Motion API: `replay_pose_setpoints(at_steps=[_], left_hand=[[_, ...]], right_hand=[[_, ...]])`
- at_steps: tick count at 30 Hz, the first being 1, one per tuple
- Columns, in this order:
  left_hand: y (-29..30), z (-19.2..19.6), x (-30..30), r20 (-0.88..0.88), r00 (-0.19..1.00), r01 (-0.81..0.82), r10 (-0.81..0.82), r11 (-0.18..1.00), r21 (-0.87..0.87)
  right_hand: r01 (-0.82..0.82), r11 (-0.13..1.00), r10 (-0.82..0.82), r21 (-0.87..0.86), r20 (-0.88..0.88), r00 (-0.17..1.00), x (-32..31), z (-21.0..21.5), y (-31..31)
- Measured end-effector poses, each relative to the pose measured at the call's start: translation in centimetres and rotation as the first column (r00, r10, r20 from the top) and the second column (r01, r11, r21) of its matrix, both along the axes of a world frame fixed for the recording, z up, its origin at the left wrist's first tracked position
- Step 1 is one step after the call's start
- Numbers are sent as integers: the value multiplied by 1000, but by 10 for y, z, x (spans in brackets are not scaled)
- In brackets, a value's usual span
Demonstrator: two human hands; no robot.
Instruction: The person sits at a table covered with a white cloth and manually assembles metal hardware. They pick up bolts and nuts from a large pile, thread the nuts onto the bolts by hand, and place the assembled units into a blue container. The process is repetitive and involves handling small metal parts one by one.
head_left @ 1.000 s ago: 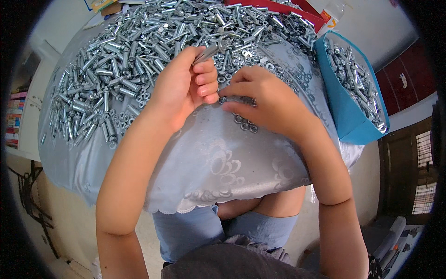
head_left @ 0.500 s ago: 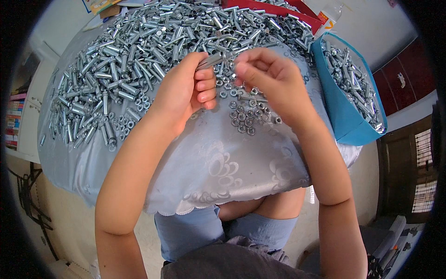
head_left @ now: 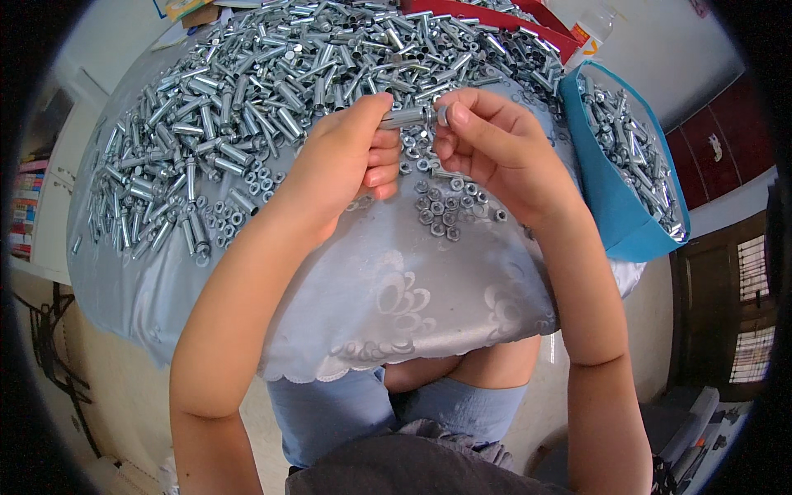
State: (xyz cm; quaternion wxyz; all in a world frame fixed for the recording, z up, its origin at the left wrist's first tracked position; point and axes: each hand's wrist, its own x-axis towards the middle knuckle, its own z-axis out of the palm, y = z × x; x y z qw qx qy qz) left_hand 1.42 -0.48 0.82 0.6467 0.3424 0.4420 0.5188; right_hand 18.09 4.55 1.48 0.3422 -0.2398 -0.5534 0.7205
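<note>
Over the middle of the table, my left hand (head_left: 340,161) is closed around a silver sleeve anchor bolt (head_left: 404,119), which lies roughly level and points right. The thumb presses along its top. At the bolt's right end my right hand (head_left: 516,153) pinches a small round metal piece, seemingly a nut (head_left: 444,115), between thumb and fingers. Whether it is threaded on cannot be made out. Just below my hands a cluster of loose hex nuts (head_left: 450,206) lies on the pale, patterned tablecloth (head_left: 371,289). More nuts (head_left: 224,219) are left of my left wrist.
A large heap of metal bolts and sleeves (head_left: 272,74) covers the table's far and left parts. To the right stands a blue bin (head_left: 627,219) full of assembled bolts. A red tray (head_left: 549,31) and a clear bottle (head_left: 596,25) are at the back right.
My right hand has shifted slightly right, and its thumb and fingers now pinch the small piece at the bolt's end. My left hand has moved a little right with the bolt, now more level.
</note>
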Motion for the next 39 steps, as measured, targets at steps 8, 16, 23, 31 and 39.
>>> replay_pose_setpoints(at_steps=[8,16,23,31,39], left_hand=[[-2,-1,6,-60,998,15,-12,998,55],[-2,-1,8,-47,999,28,-25,997,75],[0,0,8,5,996,-88,88,996,11],[-2,2,7,-26,995,-98,98,995,-34],[-1,-3,2,-17,998,-59,59,998,-3]], right_hand=[[-187,972,174,-145,-98,980,6,-2,3],[-174,976,152,-128,-168,974,6,-1,2],[129,924,-133,359,-14,991,-2,0,-3],[188,901,-211,391,16,977,-3,1,-6],[215,742,-312,636,44,949,-2,-3,0]])
